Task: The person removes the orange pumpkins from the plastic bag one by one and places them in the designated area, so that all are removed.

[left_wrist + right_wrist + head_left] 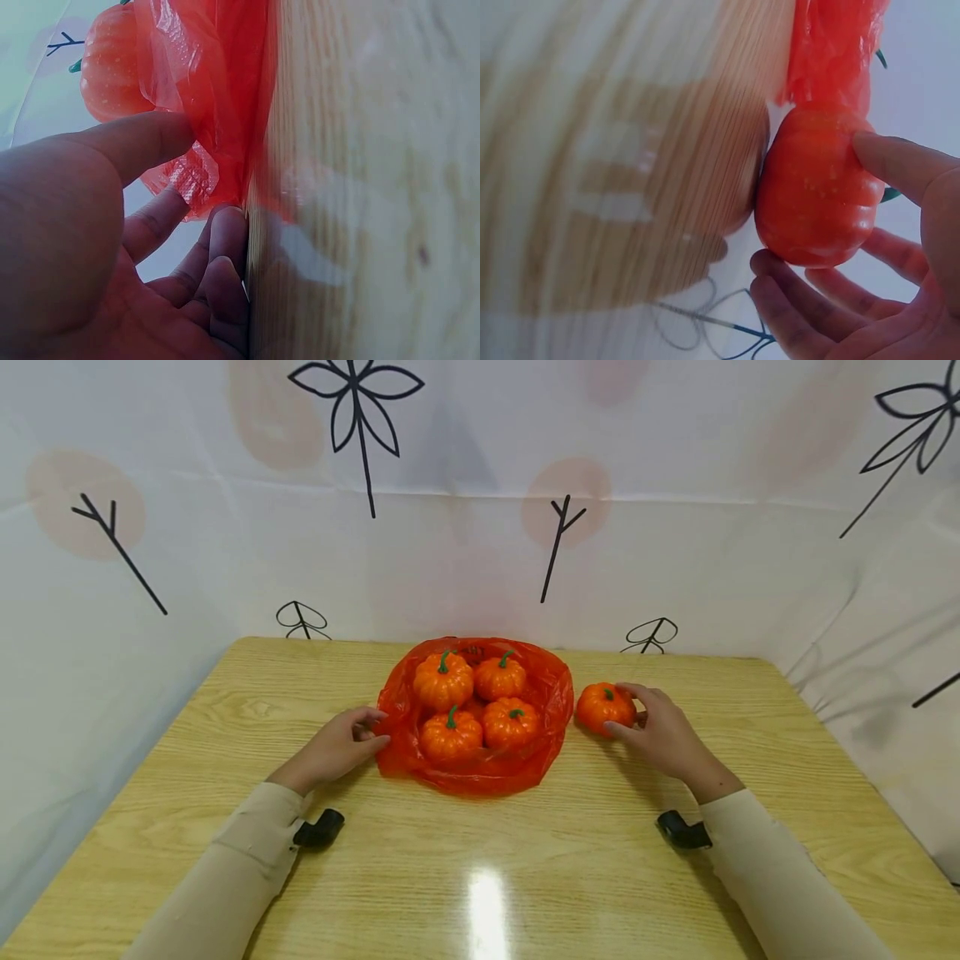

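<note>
A thin red plastic bag (pixel 468 781) sits on the table with its mouth spread wide. Inside it lie several small orange pumpkins (pixel 448 737) with green stems. At the bag's left side my left hand (pixel 341 747) holds the film between thumb and forefinger; the left wrist view shows its other fingers curled by the tabletop. To the right of the bag, my right hand (pixel 660 731) grips another orange pumpkin (pixel 817 187), thumb on its near side and fingers round the far side. That pumpkin rests on the table, close to the bag.
The light wooden table (pixel 405 877) reaches back to a white cloth (pixel 465 552) printed with black plant drawings and pale pink spots. A black wrist mount (pixel 321 831) shows by the left sleeve, and another black mount (pixel 684 831) by the right sleeve.
</note>
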A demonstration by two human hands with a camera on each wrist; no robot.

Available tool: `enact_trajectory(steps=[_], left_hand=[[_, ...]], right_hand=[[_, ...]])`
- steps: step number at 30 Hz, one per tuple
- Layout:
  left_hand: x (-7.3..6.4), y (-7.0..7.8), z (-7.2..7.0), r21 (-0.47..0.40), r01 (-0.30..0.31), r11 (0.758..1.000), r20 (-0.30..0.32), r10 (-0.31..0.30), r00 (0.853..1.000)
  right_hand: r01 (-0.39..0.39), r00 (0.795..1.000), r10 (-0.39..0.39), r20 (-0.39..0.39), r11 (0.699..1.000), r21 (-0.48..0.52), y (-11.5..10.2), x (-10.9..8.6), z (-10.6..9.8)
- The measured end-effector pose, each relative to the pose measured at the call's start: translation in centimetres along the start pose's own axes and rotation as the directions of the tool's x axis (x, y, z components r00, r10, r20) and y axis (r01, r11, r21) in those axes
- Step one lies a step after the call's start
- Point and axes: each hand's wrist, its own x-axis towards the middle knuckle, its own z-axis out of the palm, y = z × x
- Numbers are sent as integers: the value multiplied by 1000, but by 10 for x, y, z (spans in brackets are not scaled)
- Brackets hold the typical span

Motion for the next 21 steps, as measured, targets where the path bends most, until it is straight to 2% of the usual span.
enact_trajectory(steps=[11, 21], left_hand=[[-1, 1, 0, 6, 1, 1000, 6, -2, 1000], [-1, 3, 0, 9, -14, 1000, 6, 14, 1000]], right_hand=[[-30, 999, 31, 34, 1000, -6, 2, 0, 0], [-33, 999, 34, 26, 999, -35, 2, 1, 1]])
